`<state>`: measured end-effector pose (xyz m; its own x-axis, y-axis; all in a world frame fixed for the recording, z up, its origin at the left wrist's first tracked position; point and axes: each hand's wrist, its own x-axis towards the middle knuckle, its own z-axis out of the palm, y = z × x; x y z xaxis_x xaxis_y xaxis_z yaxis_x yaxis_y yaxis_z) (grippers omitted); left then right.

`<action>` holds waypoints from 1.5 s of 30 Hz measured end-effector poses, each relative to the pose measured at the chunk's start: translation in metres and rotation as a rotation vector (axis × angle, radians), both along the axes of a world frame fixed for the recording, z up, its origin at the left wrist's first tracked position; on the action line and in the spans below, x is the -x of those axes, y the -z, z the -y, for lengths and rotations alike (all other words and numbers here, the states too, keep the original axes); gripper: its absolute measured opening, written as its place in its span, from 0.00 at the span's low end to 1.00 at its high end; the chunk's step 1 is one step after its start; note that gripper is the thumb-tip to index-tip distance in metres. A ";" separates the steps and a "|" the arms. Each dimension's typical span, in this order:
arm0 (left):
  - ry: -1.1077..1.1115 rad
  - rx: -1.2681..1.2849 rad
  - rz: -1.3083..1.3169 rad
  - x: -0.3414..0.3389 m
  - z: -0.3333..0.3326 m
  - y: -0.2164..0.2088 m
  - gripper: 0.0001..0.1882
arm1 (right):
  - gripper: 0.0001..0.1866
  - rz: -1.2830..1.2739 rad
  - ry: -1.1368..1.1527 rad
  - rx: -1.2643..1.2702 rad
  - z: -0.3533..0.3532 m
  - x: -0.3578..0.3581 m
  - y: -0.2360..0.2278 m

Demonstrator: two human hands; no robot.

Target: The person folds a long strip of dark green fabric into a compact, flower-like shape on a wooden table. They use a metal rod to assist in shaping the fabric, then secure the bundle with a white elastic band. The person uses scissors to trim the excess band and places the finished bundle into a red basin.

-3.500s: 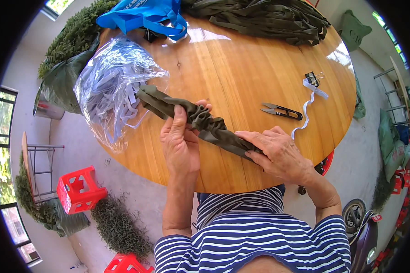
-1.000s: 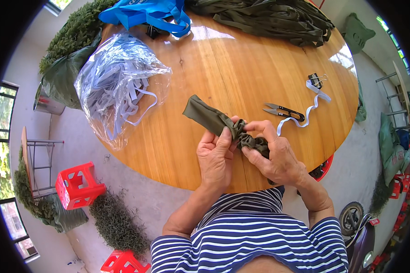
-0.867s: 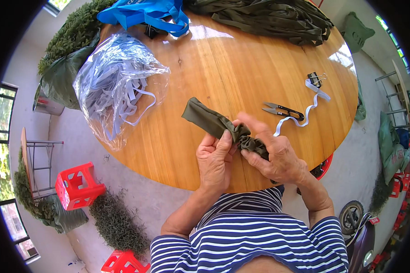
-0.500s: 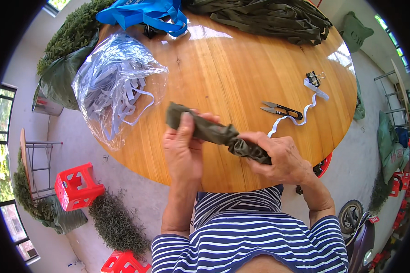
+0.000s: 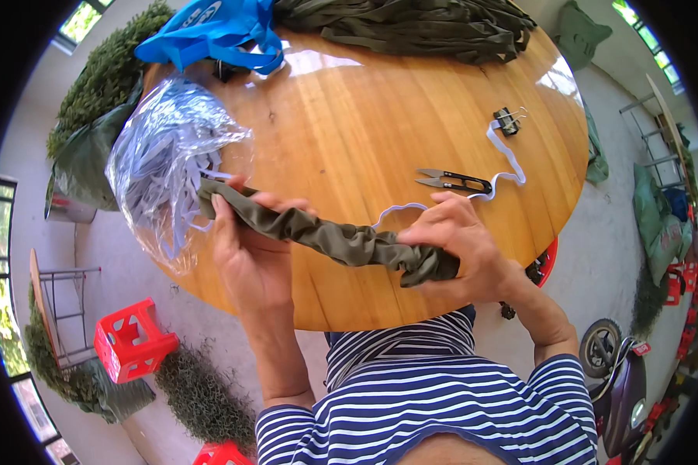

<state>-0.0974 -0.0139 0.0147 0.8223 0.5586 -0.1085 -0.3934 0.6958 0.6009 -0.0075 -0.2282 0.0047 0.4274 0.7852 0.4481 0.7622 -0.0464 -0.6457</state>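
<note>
Between my two hands stretches a gathered olive-green fabric tube [image 5: 329, 242], held above the near part of the round table. My left hand [image 5: 252, 252] grips its flatter left end, thumb on top. Closed around the bunched right end is my right hand [image 5: 461, 248]. A narrow white elastic band [image 5: 512, 164] runs from a black binder clip [image 5: 507, 122] past the thread snips [image 5: 454, 181] and goes out of sight behind the fabric. Whether it enters the tube is hidden. The snips lie on the table just beyond my right hand.
On the round wooden table [image 5: 349, 124] lie a clear plastic bag [image 5: 171, 155] of white elastic at left, a blue bag [image 5: 209, 35] and a pile of olive fabric strips [image 5: 419, 27] at the far edge. A red stool [image 5: 136, 341] and a motor scooter [image 5: 624, 395] stand on the floor.
My hands have moved apart, my left hand going left and slightly down. The fabric tube is drawn out longer between them, its gathers spread. The whole view has shifted slightly.
</note>
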 end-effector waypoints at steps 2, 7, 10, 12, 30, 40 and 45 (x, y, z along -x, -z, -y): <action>0.127 0.054 0.013 0.002 0.009 0.009 0.18 | 0.25 0.134 -0.094 -0.003 -0.004 0.002 0.008; 0.100 0.044 -0.045 0.028 -0.009 -0.003 0.18 | 0.14 0.487 -0.084 0.043 -0.006 -0.021 0.021; 0.206 -0.056 -0.044 0.046 -0.017 -0.011 0.18 | 0.09 0.569 0.051 0.078 -0.004 -0.059 0.032; 0.249 -0.062 -0.036 0.050 -0.012 -0.008 0.18 | 0.09 0.596 0.092 0.149 -0.008 -0.077 0.032; -0.006 0.048 0.178 -0.003 -0.013 0.017 0.16 | 0.05 0.279 -0.223 0.363 -0.015 -0.007 0.007; -0.016 0.034 0.338 0.000 -0.048 0.029 0.16 | 0.10 0.371 -0.054 0.375 -0.017 -0.032 0.011; -0.031 -0.039 0.411 -0.010 -0.036 0.022 0.18 | 0.28 -0.010 -0.227 0.336 -0.017 -0.009 -0.010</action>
<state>-0.0872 0.0223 -0.0068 0.7753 0.5812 0.2472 -0.6267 0.6593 0.4154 0.0011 -0.2112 0.0150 0.2292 0.9622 0.1472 0.7711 -0.0873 -0.6307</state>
